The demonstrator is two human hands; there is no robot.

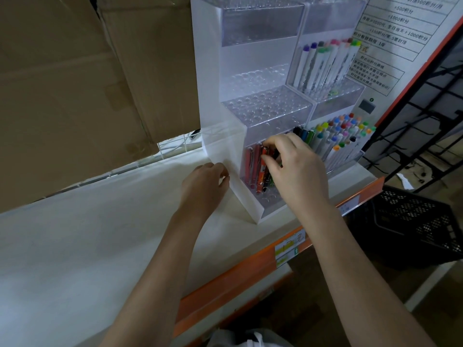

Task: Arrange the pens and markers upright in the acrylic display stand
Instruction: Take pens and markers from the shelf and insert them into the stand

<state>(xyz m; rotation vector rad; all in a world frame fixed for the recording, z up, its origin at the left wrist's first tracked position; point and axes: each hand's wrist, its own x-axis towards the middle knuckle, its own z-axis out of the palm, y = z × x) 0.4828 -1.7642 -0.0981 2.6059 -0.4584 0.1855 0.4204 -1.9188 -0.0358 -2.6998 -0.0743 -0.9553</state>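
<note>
In the head view, a tall tiered clear-acrylic display stand (pixel 233 116) rises from the centre of the frame toward the top, standing on a white shelf (pixel 75 234) with an orange front rail (pixel 240 274) that runs diagonally from the lower middle to the right edge.

The left hand (pixel 204 186), just below centre, rests against the stand's frosted left side wall, its fingers loosely bent and touching the panel — nothing is gripped in it.

The right hand (pixel 293 166) reaches into the lowest tier at centre, its thumb and fingertips closed together on the top of an orange pen (pixel 261 176) that stands upright among a row of pink, red and dark pens (pixel 250 166) in the perforated base.

To the right of that hand, a cluster of white markers with multicoloured caps (pixel 343 136) stands in the neighbouring low compartment. Higher, in the upper right, tall white markers with purple, green and pink caps (pixel 325 63) lean slightly in a middle tier. The perforated tiers on the stand's left column hold nothing.

Brown cardboard boxes (pixel 62 83) fill the upper left; a black plastic crate (pixel 411 226) sits at the right edge, below a printed white notice (pixel 400 33).
</note>
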